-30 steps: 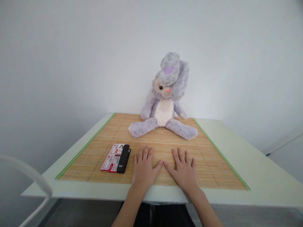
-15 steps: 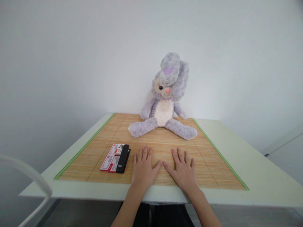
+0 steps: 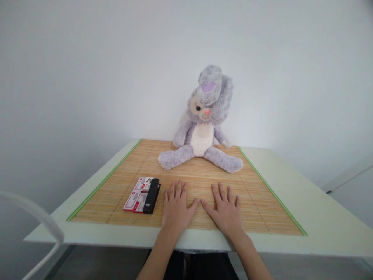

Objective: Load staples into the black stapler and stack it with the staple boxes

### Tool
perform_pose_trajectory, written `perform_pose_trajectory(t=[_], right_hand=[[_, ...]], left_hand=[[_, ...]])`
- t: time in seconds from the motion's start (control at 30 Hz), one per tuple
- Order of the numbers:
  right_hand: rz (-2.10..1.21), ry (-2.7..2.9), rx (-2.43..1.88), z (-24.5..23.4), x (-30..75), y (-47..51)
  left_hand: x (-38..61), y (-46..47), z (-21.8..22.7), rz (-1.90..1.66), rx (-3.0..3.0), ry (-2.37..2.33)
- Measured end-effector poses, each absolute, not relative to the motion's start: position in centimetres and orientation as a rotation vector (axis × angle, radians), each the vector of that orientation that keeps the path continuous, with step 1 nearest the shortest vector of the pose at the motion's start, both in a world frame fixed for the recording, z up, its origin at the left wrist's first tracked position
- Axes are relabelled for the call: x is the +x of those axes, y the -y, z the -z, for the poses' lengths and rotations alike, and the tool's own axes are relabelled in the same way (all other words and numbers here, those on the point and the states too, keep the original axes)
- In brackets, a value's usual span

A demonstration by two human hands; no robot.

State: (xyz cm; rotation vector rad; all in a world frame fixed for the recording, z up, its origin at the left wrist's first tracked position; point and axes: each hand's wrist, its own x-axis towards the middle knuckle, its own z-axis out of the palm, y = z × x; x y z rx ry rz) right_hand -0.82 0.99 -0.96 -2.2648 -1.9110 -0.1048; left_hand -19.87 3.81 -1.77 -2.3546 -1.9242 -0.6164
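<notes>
My left hand [image 3: 177, 208] lies flat on a bamboo mat [image 3: 116, 182], fingers spread and holding nothing. Beside it my right hand [image 3: 225, 212] rests palm down in the same way, and the two thumb tips nearly meet. Just left of my left hand lies a black stapler [image 3: 151, 196], its long side toward me. Against the stapler's left side are small red-and-white boxes [image 3: 136, 196] with printed labels, which look like staple boxes. Neither hand touches the stapler or the boxes.
A grey-purple plush rabbit [image 3: 201, 140] sits at the back of the mat against the white wall [image 3: 87, 77], legs splayed. The mat has green edges and covers part of a white table [image 3: 320, 217]. A white curved tube [image 3: 43, 221] stands at the lower left.
</notes>
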Motion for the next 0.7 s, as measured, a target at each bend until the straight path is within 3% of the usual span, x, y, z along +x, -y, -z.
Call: perform_pose_trajectory(t=[0.7], right_hand=[[0.103,1.908,-2.266,1.0,-0.9,-0.96]], left_hand=[[-19.93,-3.74,1.56,0.624,-2.373,1.938]])
